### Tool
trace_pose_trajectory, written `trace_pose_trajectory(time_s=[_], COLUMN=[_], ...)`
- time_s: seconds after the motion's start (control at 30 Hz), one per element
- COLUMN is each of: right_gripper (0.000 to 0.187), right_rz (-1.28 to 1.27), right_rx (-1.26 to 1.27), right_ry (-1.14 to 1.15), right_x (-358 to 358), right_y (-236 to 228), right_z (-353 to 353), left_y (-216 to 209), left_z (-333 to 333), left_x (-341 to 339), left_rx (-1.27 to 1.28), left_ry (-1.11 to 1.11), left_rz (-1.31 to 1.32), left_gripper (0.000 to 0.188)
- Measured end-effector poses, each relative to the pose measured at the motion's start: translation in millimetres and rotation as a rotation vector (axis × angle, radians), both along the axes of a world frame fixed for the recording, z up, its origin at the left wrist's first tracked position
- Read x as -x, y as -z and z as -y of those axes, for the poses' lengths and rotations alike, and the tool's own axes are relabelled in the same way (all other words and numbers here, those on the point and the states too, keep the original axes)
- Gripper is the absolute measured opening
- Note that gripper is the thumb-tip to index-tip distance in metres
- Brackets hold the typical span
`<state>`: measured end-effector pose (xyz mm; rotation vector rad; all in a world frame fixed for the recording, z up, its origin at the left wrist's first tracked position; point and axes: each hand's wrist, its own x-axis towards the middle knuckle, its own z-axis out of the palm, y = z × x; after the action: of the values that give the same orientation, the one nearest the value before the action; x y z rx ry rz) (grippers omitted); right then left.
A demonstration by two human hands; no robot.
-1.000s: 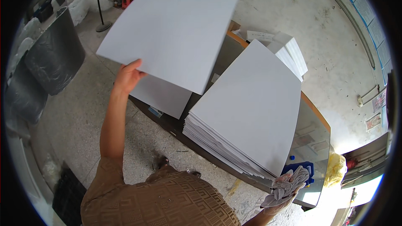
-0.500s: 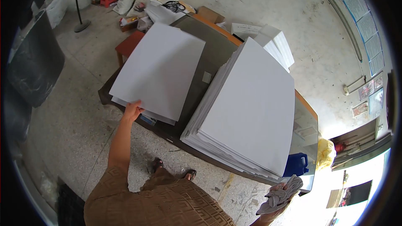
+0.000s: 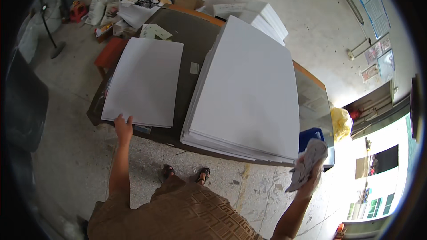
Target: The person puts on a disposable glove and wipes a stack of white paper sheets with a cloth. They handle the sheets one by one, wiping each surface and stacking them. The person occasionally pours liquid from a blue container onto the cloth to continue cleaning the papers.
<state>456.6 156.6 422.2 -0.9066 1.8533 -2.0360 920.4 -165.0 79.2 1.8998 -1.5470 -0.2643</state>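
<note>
My left hand (image 3: 123, 126) is at the near edge of a low pile of white sheets (image 3: 144, 84) on the left of the dark tabletop. Its thumb and a finger stand apart against that edge, and I see nothing lifted in them. A crumpled grey cloth (image 3: 310, 160) is bunched in my right hand (image 3: 315, 178), just off the near right corner of a tall stack of large white sheets (image 3: 249, 93). The fingers under the cloth are partly hidden. A dark gap of table separates the low pile from the tall stack.
A blue plastic jug (image 3: 310, 138) stands by the tall stack's right side. White blocks (image 3: 267, 20) and a cardboard box (image 3: 188, 2) sit past the table's far edge. A red stool (image 3: 109, 55) is at the left, and a yellow bag (image 3: 341, 124) at the right.
The low pile's top sheet, which was raised and skewed, now lies flush with those beneath. Papers behind it have come into sight. My right hand has risen with the cloth; the view has shifted.
</note>
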Motion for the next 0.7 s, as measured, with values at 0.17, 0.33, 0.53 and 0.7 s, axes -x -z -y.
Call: trace_pose_trajectory(time_s=[0.17,0.33,0.53,0.7], right_gripper=[0.046,0.054,0.055,0.054], right_rz=[-0.818,-1.169,-1.346,-1.347], right_rx=[-0.022,-0.125,-0.303,-0.260], right_ry=[-0.352,-0.552,-0.694,-0.796], right_x=[-20,-84,-118,-114], right_y=[-13,-18,15,15], right_z=[82,171,199,198], left_y=[-186,-210,-189,-180], left_z=[-104,-135,-130,-128], left_x=[125,182,200,202], left_rx=[0.952,0.974,1.008,1.028], left_ry=[0.718,0.861,0.837,0.815], left_rz=[-0.062,0.005,-0.032,-0.037], left_gripper=[0.028,0.028,0.024,0.027])
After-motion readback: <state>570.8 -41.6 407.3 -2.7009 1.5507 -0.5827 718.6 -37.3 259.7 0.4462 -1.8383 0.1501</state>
